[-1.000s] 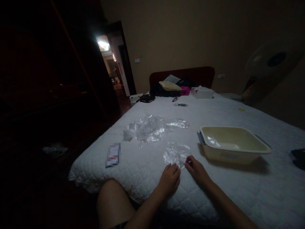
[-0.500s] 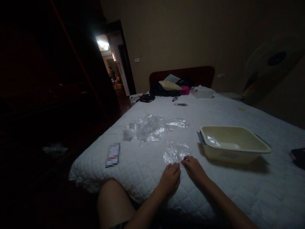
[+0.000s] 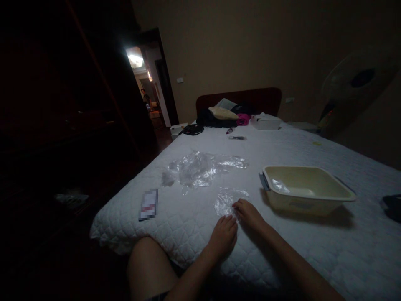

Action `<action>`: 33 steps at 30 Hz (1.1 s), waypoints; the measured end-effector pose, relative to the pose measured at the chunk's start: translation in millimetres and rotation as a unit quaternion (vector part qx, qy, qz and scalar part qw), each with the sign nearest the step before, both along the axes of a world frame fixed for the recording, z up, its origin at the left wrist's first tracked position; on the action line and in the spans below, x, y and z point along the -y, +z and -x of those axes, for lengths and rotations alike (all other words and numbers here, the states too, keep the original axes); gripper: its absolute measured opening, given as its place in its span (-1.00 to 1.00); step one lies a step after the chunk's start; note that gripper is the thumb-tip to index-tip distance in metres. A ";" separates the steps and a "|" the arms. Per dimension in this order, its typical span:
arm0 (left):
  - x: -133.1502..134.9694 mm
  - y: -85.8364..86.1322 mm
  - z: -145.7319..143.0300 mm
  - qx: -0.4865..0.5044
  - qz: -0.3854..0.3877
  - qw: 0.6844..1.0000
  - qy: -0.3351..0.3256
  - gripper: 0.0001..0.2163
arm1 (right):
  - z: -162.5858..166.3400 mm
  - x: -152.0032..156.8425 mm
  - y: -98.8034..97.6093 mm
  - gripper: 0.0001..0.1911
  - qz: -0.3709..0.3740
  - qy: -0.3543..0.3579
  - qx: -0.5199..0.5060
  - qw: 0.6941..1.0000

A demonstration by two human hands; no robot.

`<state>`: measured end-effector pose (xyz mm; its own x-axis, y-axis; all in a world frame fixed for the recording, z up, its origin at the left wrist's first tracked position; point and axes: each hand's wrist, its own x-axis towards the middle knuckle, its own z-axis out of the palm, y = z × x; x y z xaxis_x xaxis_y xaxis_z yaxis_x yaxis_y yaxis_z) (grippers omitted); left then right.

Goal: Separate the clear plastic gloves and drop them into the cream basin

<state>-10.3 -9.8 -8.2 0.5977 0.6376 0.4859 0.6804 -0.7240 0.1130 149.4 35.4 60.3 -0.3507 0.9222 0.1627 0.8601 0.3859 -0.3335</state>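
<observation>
A small clear plastic bag [image 3: 224, 201] lies flat on the white quilted bed [image 3: 184, 217] in front of me. At its near edge is my left hand [image 3: 223, 235], its fingers bent together on the plastic. My right hand [image 3: 249, 215] reaches over the bag's right part, thumb and fingertips closed on the film. Just beyond, a heap of crumpled clear plastic bags [image 3: 197, 169] spreads across the cover. The fingertips are dim, so the exact grip is hard to make out.
Right of my hands stands a cream plastic basin [image 3: 313, 200] with grey handles. A flat blurred-out item [image 3: 148, 205] lies at the left. Farther back are a white box [image 3: 265, 121], a cushion [image 3: 223, 113] and dark cloth. A fan [image 3: 360, 79] stands at the right; a person is visible through the doorway.
My right hand has shifted left across the bag, nearer to my left hand. The left hand has stayed almost in place.
</observation>
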 end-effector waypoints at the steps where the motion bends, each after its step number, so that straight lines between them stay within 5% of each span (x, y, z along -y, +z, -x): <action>1: 0.1 -0.2 -0.1 -0.001 -0.001 1.000 0.002 -0.69 | 3.6 -0.9 -0.7 -0.72 0.008 0.002 0.006 1.000; 11: 0.2 1.7 -1.1 -0.011 -0.049 0.999 0.002 -0.65 | 11.4 -9.5 -21.1 -0.77 0.042 -0.002 -0.019 0.999; 18: 1.0 -3.5 -1.4 0.010 -0.060 0.998 0.002 -0.69 | -0.9 -17.0 -13.3 -0.64 0.023 0.000 -0.126 0.992; 25: 2.7 2.6 -1.3 0.020 -0.063 0.998 -0.007 -0.71 | -51.2 -3.9 -10.2 -0.69 -0.065 -0.024 -0.242 0.968; 33: 2.1 -0.8 -5.2 0.040 -0.137 0.990 -0.012 -0.74 | -112.8 32.6 -47.6 -0.73 -0.109 -0.113 -0.205 0.966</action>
